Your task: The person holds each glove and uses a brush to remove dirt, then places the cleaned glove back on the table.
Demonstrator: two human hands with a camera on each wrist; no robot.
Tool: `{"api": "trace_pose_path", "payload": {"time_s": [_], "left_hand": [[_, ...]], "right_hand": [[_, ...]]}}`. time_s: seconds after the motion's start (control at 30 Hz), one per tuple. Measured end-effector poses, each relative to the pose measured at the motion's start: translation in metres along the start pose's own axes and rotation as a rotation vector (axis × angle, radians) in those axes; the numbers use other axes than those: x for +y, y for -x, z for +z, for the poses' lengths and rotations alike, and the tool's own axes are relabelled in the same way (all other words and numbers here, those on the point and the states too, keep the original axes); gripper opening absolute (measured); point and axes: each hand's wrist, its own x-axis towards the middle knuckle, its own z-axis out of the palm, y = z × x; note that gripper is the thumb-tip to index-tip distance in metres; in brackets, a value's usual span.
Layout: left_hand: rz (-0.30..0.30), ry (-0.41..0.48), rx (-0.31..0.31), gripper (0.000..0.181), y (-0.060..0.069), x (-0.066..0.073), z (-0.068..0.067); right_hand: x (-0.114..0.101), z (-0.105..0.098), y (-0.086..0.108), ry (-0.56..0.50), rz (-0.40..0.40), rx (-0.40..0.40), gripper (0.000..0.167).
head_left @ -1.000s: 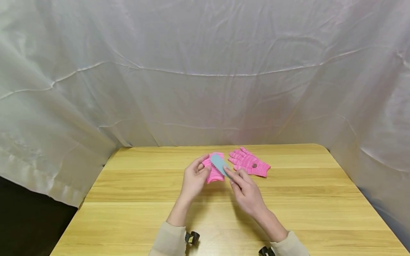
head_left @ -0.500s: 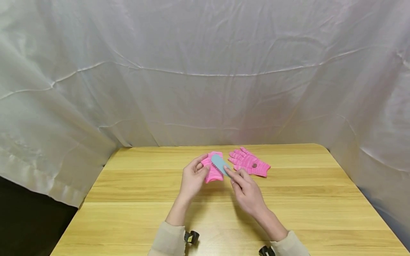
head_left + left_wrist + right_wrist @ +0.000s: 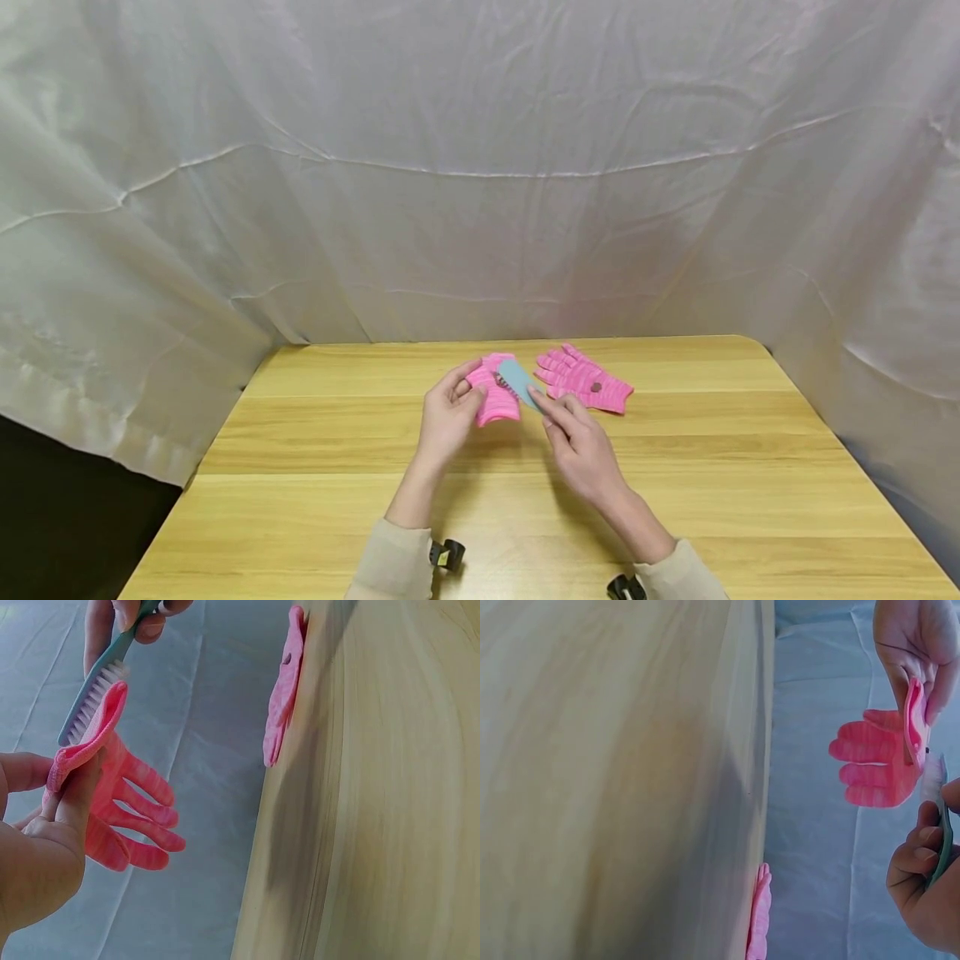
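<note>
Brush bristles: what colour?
White bristles, clearest in the left wrist view.

Beige sleeves (image 3: 393, 558) and black wrist devices (image 3: 454, 553), one yellow-marked, are worn.

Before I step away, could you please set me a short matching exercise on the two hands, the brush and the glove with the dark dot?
Column one:
1. left hand
2. right hand
3. brush
4. dotted glove

Column two:
A. lies on the wooden table
B. grips the tool used for brushing
C. is blue-green with pale bristles
D. holds the raised glove by its cuff end

Right pairs: 1-D, 2-B, 3-C, 4-A.
</note>
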Motion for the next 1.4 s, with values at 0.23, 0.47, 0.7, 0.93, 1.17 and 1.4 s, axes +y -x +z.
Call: {"api": "trace_pose_path", "payload": {"time_s": [0.23, 0.47, 0.7, 0.93, 1.17, 1.4], "left_hand": [[0.004, -0.01, -0.013, 0.046, -0.0007, -0.0031, 0.001], [-0.005, -0.034, -0.051, 0.047, -0.0009, -0.0085, 0.0033], [-0.013, -0.04, -0.082, 0.047, 0.0014, -0.008, 0.0064], [-0.014, -0.032, -0.057, 0.046, 0.0001, -0.0066, 0.0067], [-0.002, -0.035, -0.043, 0.046, -0.0005, -0.0058, 0.0052], [0.0, -0.016, -0.023, 0.046, -0.0005, -0.0041, 0.0052]], "right_hand": [[0.0017, 0.0004, 0.0002, -0.059, -0.014, 0.027, 0.047], [0.0014, 0.001, 0.0004, -0.064, -0.035, 0.043, 0.048], [-0.0018, 0.0013, 0.0012, -0.031, -0.036, -0.001, 0.047], [-0.0029, 0.001, 0.0012, 0.0, -0.012, -0.008, 0.047], [-0.0035, 0.0007, 0.0007, 0.029, -0.002, -0.008, 0.047], [-0.0022, 0.0005, 0.0009, 0.032, 0.017, -0.002, 0.047]]}}
